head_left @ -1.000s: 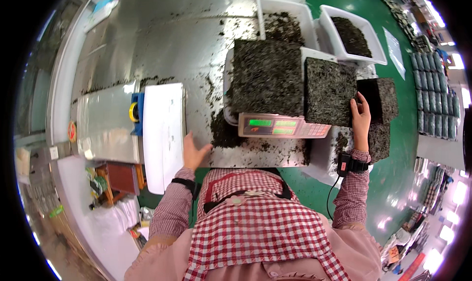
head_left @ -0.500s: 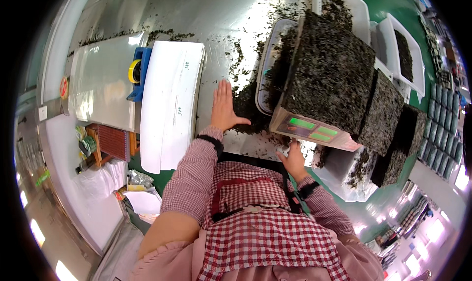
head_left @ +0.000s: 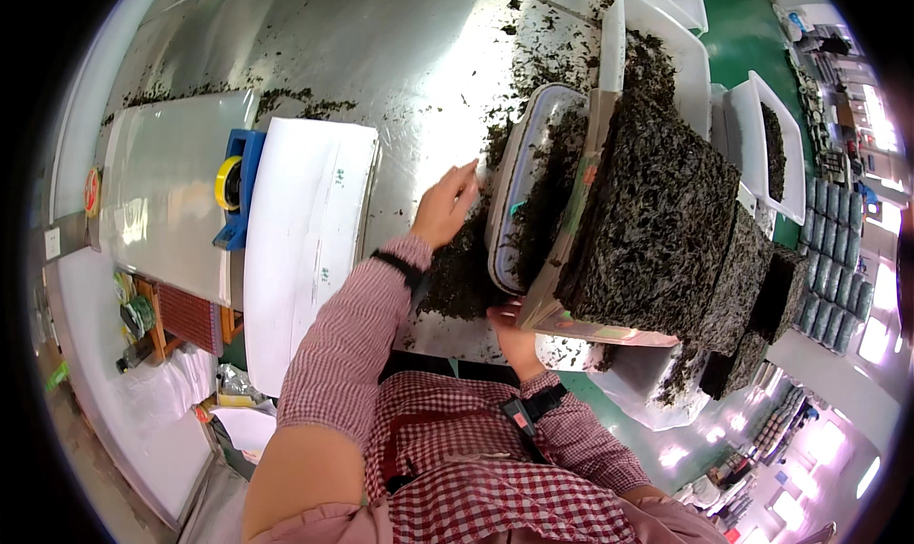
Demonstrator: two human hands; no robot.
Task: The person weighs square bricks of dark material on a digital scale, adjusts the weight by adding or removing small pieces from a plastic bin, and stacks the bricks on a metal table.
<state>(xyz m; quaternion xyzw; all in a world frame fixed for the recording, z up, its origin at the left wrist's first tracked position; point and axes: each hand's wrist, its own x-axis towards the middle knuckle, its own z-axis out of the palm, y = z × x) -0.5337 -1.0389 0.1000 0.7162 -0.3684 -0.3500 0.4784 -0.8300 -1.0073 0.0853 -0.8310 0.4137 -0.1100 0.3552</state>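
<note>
My left hand [head_left: 446, 207] is above the metal table, its fingers stretched toward a pale blue-rimmed tray [head_left: 497, 230]. Nothing shows in its grasp. Between that hand and the tray lies a pile of dark seaweed crumbs [head_left: 455, 282]. At the tray's near corner is my right hand [head_left: 517, 344], beside the lower edge of a scale [head_left: 562, 327] with a coloured front panel. Its fingertips are partly hidden there, and I cannot tell whether they grip anything. A tall stack of dark seaweed sheets [head_left: 657, 211] covers the scale's top.
White paper sheets [head_left: 305, 249] lie stacked on the left, with a blue tape dispenser [head_left: 238, 187] beside them. Far right stand white bins [head_left: 705, 68] with seaweed flakes. A clear plastic bag [head_left: 647, 392] hangs below the sheets. Crumbs litter the metal table [head_left: 409, 59].
My left hand has gone from lying flat, fingers spread, to a turned pose with fingers closer together, angled right. My right hand has moved left to the tray's near corner. The view has shifted.
</note>
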